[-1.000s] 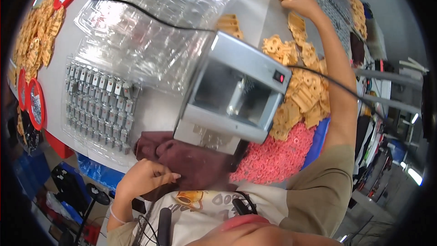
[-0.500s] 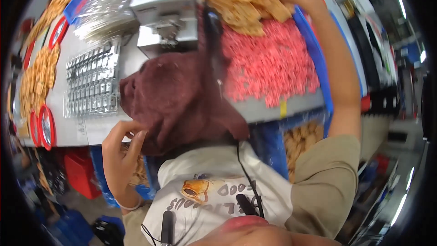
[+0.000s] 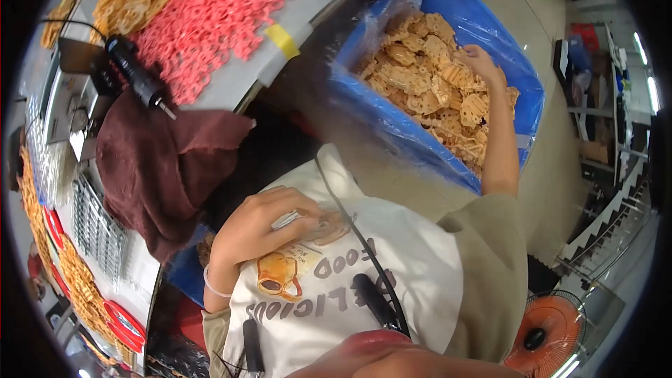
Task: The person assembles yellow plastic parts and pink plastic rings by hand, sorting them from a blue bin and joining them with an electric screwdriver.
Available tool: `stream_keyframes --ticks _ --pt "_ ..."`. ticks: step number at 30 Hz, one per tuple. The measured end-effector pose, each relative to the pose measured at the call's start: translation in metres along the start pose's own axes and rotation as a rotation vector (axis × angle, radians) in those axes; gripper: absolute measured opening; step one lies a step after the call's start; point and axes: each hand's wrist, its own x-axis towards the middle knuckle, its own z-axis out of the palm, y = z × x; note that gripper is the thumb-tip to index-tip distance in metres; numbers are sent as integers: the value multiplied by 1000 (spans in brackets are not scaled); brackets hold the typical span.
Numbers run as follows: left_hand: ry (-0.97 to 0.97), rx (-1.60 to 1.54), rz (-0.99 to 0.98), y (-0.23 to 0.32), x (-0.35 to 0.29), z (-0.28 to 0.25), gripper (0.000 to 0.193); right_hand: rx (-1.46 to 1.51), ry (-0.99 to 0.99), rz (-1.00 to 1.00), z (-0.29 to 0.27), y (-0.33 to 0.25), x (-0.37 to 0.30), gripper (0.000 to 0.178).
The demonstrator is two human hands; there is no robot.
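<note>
My right hand (image 3: 481,66) reaches into a blue bin (image 3: 523,91) lined with clear plastic. Its fingers lie on a heap of flat tan pieces with holes (image 3: 427,73); the fingertips are partly lost among them. Against the front of my white apron (image 3: 413,238), my left hand (image 3: 262,227) is closed, its thumb near the curled fingers. A small pale gleam shows between them, too little to name. A dark maroon cloth (image 3: 157,161) drapes over the table edge beside my left hand.
Pink ring-like pieces (image 3: 217,21) and yellowish pieces (image 3: 136,0) cover the table. A black electric screwdriver (image 3: 136,73) hangs above the cloth. A metal grid tray (image 3: 98,227) and red-rimmed round items (image 3: 124,325) lie farther left. An orange fan (image 3: 546,336) stands behind at right.
My view has swung right toward the bin. The right hand has left the yellowish pieces on the table and gone into the bin. The left hand has come from the cloth to the apron.
</note>
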Motion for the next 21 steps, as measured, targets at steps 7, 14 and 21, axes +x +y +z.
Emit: stream_keyframes --ticks 7,14,21 --pt "-73 124 -2 -2 77 17 15 -525 6 -121 78 -63 32 112" --pt "-51 112 -89 -6 113 5 10 -211 165 -296 74 5 105 95" --pt "-127 46 28 -17 149 11 12 348 46 -57 28 8 51 65"
